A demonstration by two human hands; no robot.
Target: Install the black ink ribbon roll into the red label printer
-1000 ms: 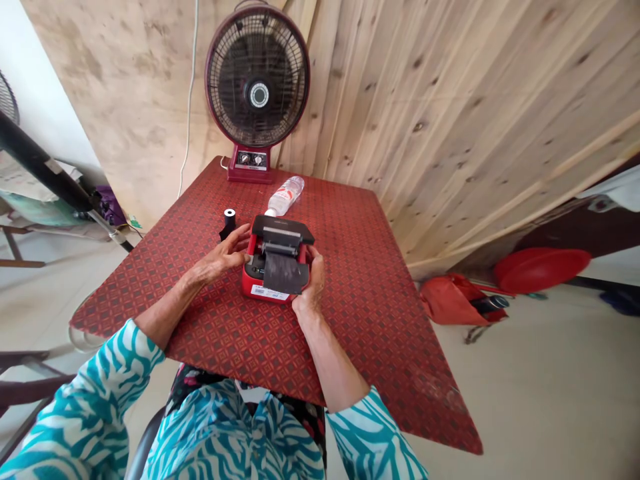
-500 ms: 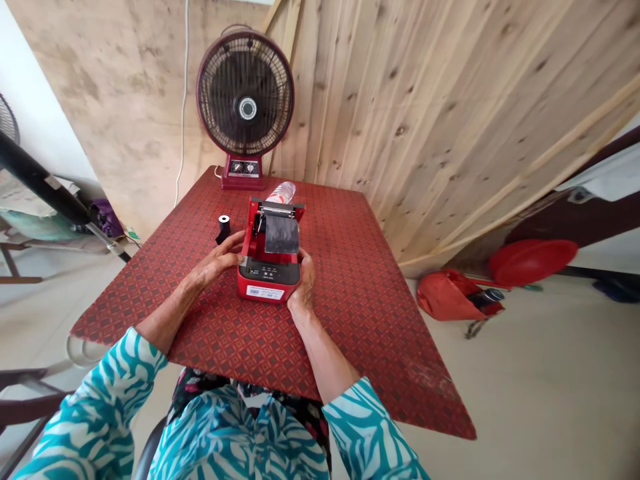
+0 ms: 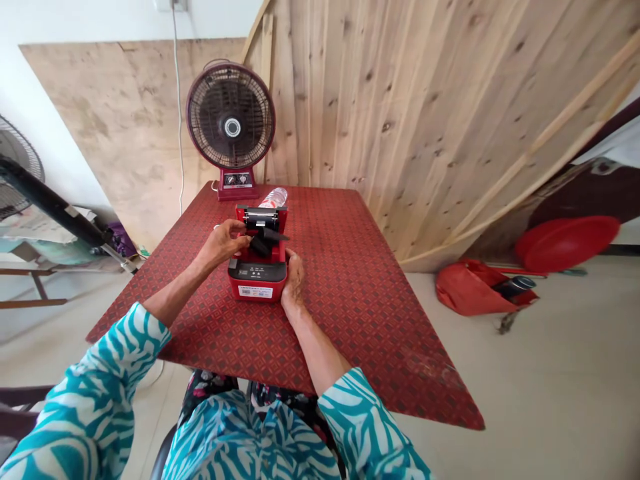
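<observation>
A red and black printer [image 3: 257, 288] stands on the patterned red table [image 3: 360, 293] with its lid raised. Dark film [image 3: 267, 241] hangs loosely folded over its open middle. My left hand [image 3: 225, 243] reaches in from the left, thumb and fingers closed on the film's left part; the fingertips are partly hidden. Around the printer's right side, my right hand [image 3: 294, 280] is wrapped, with fingers bent against the casing. A clear plastic bottle [image 3: 276, 198] lies behind the raised lid. Only a white bit of the small black roll shows behind my left hand.
A dark red fan [image 3: 231, 127] stands at the table's back left, before a wooden wall [image 3: 380, 120]. On the floor to the right are a red bag [image 3: 465, 290] and a red basin [image 3: 567, 243]. A black pole [image 3: 55, 200] slants at the left.
My left hand has moved from the printer's left side up to the film and closed on it. The film, hanging flat before, is now bunched. The view has tilted up slightly.
</observation>
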